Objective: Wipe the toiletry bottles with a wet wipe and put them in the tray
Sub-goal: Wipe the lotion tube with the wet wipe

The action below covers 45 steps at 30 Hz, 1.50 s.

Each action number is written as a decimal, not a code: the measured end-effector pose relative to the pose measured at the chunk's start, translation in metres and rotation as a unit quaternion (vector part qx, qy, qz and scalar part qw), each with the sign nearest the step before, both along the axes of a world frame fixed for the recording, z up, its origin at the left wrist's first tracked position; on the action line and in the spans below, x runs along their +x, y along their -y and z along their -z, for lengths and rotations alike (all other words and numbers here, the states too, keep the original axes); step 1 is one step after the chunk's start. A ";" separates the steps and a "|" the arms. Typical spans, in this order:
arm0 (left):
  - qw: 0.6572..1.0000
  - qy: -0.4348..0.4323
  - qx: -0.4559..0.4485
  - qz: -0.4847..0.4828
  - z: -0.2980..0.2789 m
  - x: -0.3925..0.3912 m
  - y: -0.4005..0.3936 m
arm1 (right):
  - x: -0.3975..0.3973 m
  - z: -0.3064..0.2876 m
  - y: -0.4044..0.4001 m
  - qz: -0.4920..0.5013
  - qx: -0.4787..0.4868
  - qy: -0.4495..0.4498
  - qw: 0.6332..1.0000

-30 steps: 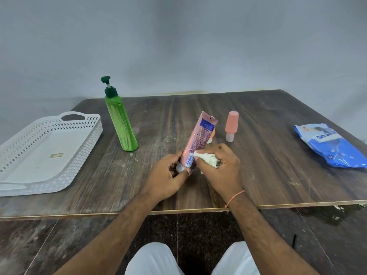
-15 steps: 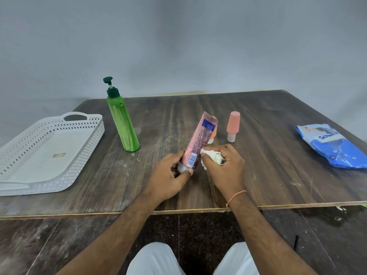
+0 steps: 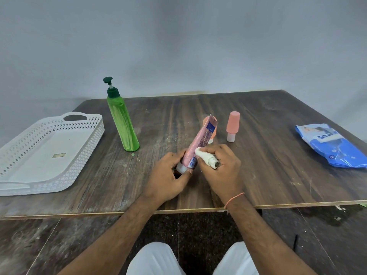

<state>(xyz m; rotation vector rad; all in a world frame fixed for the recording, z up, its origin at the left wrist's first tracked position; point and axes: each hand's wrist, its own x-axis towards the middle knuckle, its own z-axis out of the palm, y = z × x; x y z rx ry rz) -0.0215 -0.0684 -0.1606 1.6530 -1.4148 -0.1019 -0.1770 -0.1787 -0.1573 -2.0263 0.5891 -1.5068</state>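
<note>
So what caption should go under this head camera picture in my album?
Left hand holds a pink tube while right hand wipes it with a wet wipe.

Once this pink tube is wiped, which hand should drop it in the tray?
Left, probably. The left hand already holds the tube, and the tray lies on its side; the right hand holds the wipe.

My table (image 3: pixel 258 165) is dark wood, worn and scratchy. The tray (image 3: pixel 87 155) is white plastic full of little holes. The green bottle (image 3: pixel 123 124) is shiny, smooth plastic. The pink tube (image 3: pixel 198 143) looks soft and a bit glossy. My wipe (image 3: pixel 206 158) is white cloth, crumpled. The blue pack (image 3: pixel 329 145) is shiny and crinkly.
</note>
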 end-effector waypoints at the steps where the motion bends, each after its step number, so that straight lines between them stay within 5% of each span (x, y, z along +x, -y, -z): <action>1: 1.000 0.002 -0.002 -0.001 -0.001 0.000 0.000 | 0.000 0.001 -0.001 -0.012 -0.026 -0.015 0.999; 10: 0.999 0.049 -0.005 -0.017 -0.004 -0.004 -0.003 | 0.000 0.002 0.000 0.034 -0.038 -0.007 0.999; 16: 1.000 0.027 -0.002 -0.015 -0.002 -0.001 -0.004 | 0.001 0.003 -0.007 -0.052 -0.082 -0.082 0.992; 22: 0.998 0.051 -0.010 -0.024 -0.006 -0.004 -0.005 | -0.002 0.001 -0.001 0.033 -0.054 -0.025 0.998; 29: 1.000 0.021 -0.013 -0.005 -0.006 -0.003 -0.007 | 0.000 0.004 -0.004 -0.060 -0.063 -0.067 0.994; 34: 0.997 -0.064 -0.005 0.041 -0.002 -0.002 -0.003 | -0.003 0.001 0.004 0.014 0.004 0.013 1.000; 40: 0.982 -0.173 -0.002 0.073 0.000 0.006 -0.003 | -0.005 -0.002 -0.002 -0.065 -0.007 -0.016 0.998; 45: 0.967 -0.242 0.006 0.080 -0.003 0.004 -0.002 | -0.003 0.001 0.004 -0.032 0.040 0.028 0.998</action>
